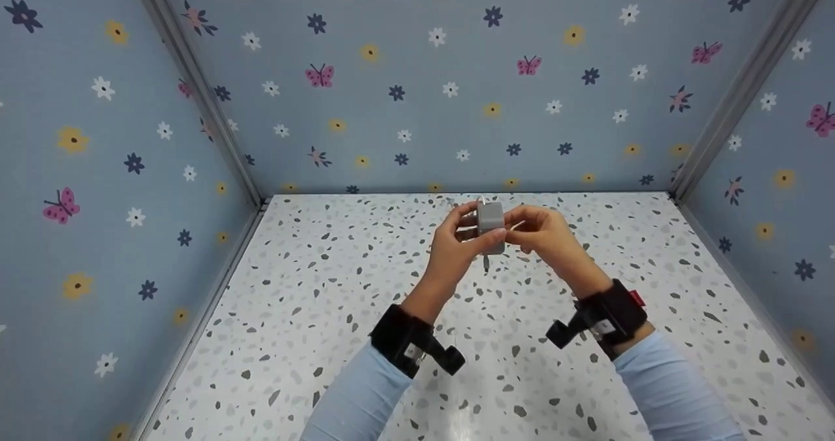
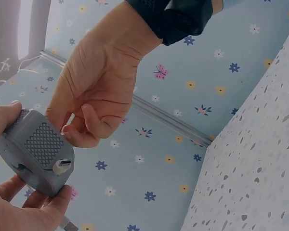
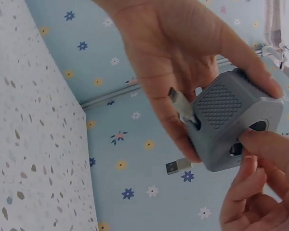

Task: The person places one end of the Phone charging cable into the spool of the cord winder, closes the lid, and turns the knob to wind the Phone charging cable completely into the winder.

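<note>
Both hands meet at a small grey box [image 1: 490, 214] with diamond-textured sides, held up over the tabletop. My left hand [image 1: 455, 245] grips it, thumb on one side and fingers on the opposite one. In the right wrist view, a USB plug [image 3: 182, 104] sticks out of a slot in the box, and a second USB plug [image 3: 179, 166] hangs beyond it. Two dark round openings show in its face [image 3: 257, 126]. There the thumb and forefinger of my right hand [image 1: 545, 232] pinch at the part between the openings, the other fingers curled.
Under the hands spreads a white speckled tabletop [image 1: 313, 310]. Blue flower-patterned panels [image 1: 417, 102] stand at the back and both sides, joined by grey metal corner posts [image 1: 202, 89]. Each wrist wears a black camera band [image 1: 401, 340].
</note>
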`<state>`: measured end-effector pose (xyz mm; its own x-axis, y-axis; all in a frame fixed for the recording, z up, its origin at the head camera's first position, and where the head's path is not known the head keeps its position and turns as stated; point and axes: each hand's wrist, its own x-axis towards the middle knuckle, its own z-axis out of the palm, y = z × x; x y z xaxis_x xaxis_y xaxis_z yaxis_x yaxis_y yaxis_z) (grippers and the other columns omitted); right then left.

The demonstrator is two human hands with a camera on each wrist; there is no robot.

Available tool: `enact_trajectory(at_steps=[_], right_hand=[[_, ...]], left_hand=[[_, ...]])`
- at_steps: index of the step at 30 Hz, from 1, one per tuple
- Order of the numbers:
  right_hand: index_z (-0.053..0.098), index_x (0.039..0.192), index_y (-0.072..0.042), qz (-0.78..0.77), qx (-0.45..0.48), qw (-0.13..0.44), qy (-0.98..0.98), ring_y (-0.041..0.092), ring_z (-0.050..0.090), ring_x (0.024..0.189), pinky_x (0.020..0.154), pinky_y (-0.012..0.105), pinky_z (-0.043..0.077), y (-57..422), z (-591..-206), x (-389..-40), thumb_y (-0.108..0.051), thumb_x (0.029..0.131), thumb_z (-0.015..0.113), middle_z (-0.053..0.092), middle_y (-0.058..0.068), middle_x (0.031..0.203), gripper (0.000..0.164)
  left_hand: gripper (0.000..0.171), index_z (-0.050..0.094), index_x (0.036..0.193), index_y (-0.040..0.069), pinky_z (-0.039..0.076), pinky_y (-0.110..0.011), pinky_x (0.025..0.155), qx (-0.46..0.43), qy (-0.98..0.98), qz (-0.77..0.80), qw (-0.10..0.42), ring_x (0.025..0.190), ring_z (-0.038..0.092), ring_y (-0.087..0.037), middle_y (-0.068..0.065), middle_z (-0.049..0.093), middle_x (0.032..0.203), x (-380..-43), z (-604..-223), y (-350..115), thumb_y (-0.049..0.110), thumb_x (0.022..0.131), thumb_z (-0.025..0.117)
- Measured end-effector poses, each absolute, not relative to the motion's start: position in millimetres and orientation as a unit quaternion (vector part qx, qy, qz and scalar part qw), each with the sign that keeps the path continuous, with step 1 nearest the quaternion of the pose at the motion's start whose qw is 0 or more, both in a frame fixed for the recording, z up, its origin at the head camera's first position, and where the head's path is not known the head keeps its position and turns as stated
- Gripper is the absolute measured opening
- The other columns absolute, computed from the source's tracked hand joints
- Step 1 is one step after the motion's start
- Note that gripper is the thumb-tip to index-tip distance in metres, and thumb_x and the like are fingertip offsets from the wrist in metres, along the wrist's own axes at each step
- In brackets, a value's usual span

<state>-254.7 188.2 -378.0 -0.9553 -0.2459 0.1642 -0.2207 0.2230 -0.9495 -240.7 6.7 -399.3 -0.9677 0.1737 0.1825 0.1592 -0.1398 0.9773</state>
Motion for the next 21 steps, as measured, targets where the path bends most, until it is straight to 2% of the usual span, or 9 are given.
enact_trajectory(at_steps=[3, 6, 10, 12, 16, 19, 21], right_hand=[[0.067, 0.083, -0.002, -0.565, -0.203, -0.097, 0.794, 0.006, 0.054, 0.071, 0.058, 0.018, 0.045, 186, -385, -256, 0.005, 0.081, 0.071, 0.061, -0.008, 0.084, 0.009], [0.061, 0.071, -0.003, -0.499, -0.293, -0.216, 0.786, 0.007, 0.051, 0.072, 0.056, 0.018, 0.043, 183, -395, -261, 0.014, 0.076, 0.071, 0.056, -0.002, 0.083, 0.020], [0.057, 0.067, -0.004, -0.412, -0.399, -0.359, 0.736, 0.015, 0.049, 0.075, 0.062, 0.023, 0.040, 182, -406, -268, 0.019, 0.072, 0.072, 0.054, 0.007, 0.080, 0.028], [0.056, 0.066, -0.004, -0.386, -0.427, -0.409, 0.708, 0.019, 0.048, 0.076, 0.065, 0.025, 0.039, 183, -410, -272, 0.021, 0.069, 0.073, 0.054, 0.009, 0.079, 0.030], [0.056, 0.065, -0.003, -0.369, -0.438, -0.451, 0.684, 0.022, 0.048, 0.075, 0.067, 0.026, 0.037, 183, -414, -275, 0.020, 0.069, 0.072, 0.055, 0.009, 0.080, 0.029], [0.059, 0.067, -0.003, -0.383, -0.432, -0.435, 0.691, 0.021, 0.050, 0.077, 0.064, 0.024, 0.038, 184, -415, -275, 0.020, 0.072, 0.071, 0.060, 0.011, 0.085, 0.026], [0.062, 0.071, -0.003, -0.407, -0.422, -0.404, 0.702, 0.018, 0.053, 0.080, 0.061, 0.020, 0.040, 185, -416, -273, 0.019, 0.073, 0.071, 0.063, 0.012, 0.089, 0.024]], left_hand=[[0.060, 0.051, 0.138, 0.016, 0.055, -0.034, 0.086, 0.130, 0.654, 0.746, 0.005, 0.110, 0.059, -0.024, -0.012, 0.056, 0.123, -241, -399, 7, 0.022, 0.083, 0.076], [0.060, 0.050, 0.138, 0.014, 0.056, -0.034, 0.084, 0.128, 0.650, 0.749, 0.003, 0.110, 0.060, -0.024, -0.013, 0.056, 0.123, -242, -399, 7, 0.020, 0.084, 0.075], [0.061, 0.050, 0.138, 0.013, 0.056, -0.034, 0.083, 0.127, 0.655, 0.745, -0.003, 0.110, 0.060, -0.024, -0.013, 0.056, 0.123, -242, -399, 7, 0.020, 0.083, 0.076], [0.062, 0.051, 0.138, 0.014, 0.056, -0.034, 0.084, 0.130, 0.659, 0.741, -0.004, 0.110, 0.059, -0.025, -0.013, 0.056, 0.125, -242, -398, 7, 0.020, 0.082, 0.077], [0.063, 0.050, 0.138, 0.014, 0.056, -0.034, 0.085, 0.137, 0.663, 0.736, -0.003, 0.112, 0.058, -0.025, -0.013, 0.055, 0.126, -241, -397, 7, 0.021, 0.082, 0.078], [0.062, 0.050, 0.138, 0.015, 0.056, -0.034, 0.085, 0.137, 0.661, 0.738, -0.001, 0.112, 0.058, -0.025, -0.013, 0.055, 0.126, -241, -397, 7, 0.020, 0.083, 0.077], [0.062, 0.049, 0.139, 0.014, 0.056, -0.034, 0.085, 0.137, 0.659, 0.739, 0.000, 0.112, 0.058, -0.025, -0.013, 0.055, 0.126, -241, -397, 6, 0.020, 0.084, 0.076]])
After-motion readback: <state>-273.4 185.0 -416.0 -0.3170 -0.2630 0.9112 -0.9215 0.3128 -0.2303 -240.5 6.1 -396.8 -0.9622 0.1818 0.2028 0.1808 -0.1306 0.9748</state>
